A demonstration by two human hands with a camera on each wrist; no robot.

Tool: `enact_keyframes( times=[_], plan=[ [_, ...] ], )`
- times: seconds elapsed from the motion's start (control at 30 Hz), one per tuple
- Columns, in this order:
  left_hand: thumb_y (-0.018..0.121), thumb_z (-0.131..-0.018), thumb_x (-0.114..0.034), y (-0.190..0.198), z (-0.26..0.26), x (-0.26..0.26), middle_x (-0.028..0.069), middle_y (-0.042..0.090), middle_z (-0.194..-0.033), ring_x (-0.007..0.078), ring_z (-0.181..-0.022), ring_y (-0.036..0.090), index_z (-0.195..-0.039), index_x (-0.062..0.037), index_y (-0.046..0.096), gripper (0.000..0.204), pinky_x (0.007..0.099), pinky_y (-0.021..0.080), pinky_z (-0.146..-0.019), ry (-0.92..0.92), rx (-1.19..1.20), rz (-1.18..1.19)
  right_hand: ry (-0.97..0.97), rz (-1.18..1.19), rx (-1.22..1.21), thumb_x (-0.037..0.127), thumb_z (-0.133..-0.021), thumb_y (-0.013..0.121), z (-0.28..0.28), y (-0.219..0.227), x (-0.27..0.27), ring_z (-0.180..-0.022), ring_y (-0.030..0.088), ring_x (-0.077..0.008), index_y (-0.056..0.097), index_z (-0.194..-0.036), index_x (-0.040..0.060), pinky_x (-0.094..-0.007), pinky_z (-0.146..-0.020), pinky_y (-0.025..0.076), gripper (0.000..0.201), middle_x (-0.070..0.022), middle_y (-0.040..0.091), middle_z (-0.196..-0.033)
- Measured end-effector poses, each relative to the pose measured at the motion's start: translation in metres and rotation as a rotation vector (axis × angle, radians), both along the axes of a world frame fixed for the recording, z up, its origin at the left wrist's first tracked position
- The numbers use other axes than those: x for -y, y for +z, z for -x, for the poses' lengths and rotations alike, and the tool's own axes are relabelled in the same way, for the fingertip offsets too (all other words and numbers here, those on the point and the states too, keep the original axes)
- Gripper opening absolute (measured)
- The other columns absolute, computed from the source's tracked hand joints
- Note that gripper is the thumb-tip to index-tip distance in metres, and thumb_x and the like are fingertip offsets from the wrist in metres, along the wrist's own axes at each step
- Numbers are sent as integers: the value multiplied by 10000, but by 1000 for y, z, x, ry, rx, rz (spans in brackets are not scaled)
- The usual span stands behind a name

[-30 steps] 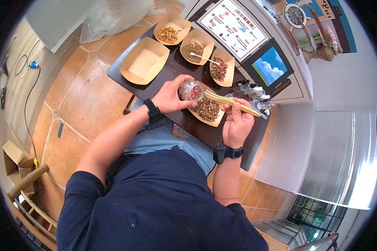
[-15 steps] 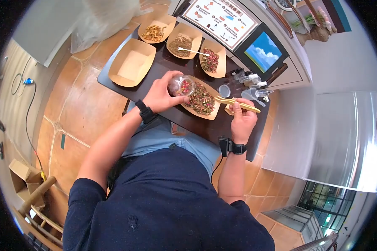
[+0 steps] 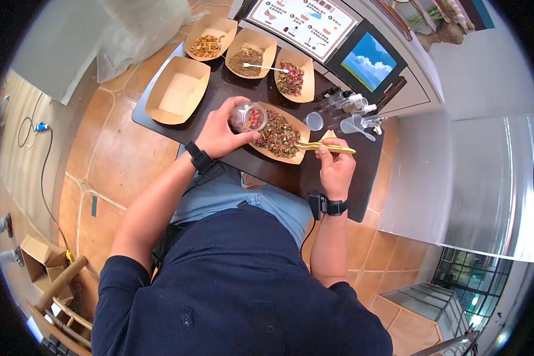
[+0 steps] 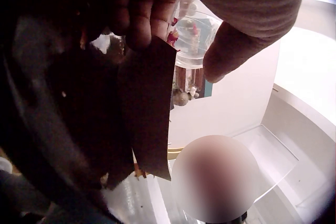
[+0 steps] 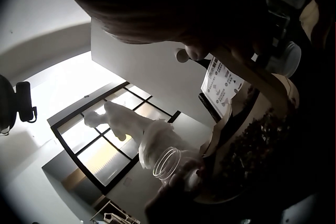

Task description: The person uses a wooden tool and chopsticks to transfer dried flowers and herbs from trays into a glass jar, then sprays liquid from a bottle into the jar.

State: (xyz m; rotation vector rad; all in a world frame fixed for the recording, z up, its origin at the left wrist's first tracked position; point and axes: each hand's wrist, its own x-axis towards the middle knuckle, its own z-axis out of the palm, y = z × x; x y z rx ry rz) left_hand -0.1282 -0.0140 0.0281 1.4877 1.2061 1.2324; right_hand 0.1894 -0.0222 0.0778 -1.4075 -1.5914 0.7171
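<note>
My left hand [image 3: 218,132] grips a clear jar [image 3: 238,116], tilted with its open mouth over the near paper tray [image 3: 292,160]. Red and green bits show inside the jar. That tray holds a dried herb and petal mix [image 3: 279,132]. From the right side, my right hand [image 3: 336,171] pinches yellow tongs [image 3: 332,148], whose tips reach the mix at the tray's right edge. In the left wrist view, the thumb and fingers go round the jar [image 4: 197,40]. The right wrist view is dark, with the tongs [image 5: 262,83] over the mix.
Paper trays of yellow strips [image 3: 206,46], brown crumbs [image 3: 246,59] and red buds [image 3: 292,80] stand along the back. A white spoon [image 3: 264,67] lies across two trays. An empty tray [image 3: 178,92] is left. Right are a clear lid [image 3: 314,121], small bottles [image 3: 353,104] and a screen [image 3: 369,62].
The tongs have moved from beside the jar's mouth out to the right, then back left and down onto the mix. The jar stays in my left hand; the view has shifted.
</note>
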Motion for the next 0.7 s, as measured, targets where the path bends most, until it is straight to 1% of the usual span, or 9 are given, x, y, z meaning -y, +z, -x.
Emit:
enact_keyframes(
  times=[0.3,0.5,0.6,0.7],
  plan=[
    [953,-792,-262,-3,0,-1,133,764,-1206,204,-1120,734,-1436,-38,565,785,372,575,-1002,10,-2,-5,15,16,22,50,-1015,744,4,-2,-1,-824,739,-141,733,-1083,-2,-289,-750,579,86,-76,765,-917],
    [948,-801,-268,-2,0,0,134,762,-1202,200,-1113,732,-1434,-34,560,779,365,575,-993,1,19,-10,30,-7,-12,40,-1027,723,6,5,0,-818,732,-133,727,-1086,-2,-282,-759,585,72,-70,759,-923],
    [943,-804,-267,-1,0,0,139,762,-1201,205,-1115,735,-1436,-33,558,776,368,579,-988,2,20,-6,17,18,-54,36,-1038,710,4,9,1,-824,729,-135,717,-1095,-3,-277,-771,588,69,-68,757,-936],
    [947,-799,-263,-2,1,-1,146,761,-1214,212,-1121,738,-1437,-33,557,783,377,583,-987,4,23,-2,41,-8,-74,45,-1051,709,1,11,1,-839,726,-134,699,-1131,-5,-277,-783,592,94,-69,752,-960]
  ],
)
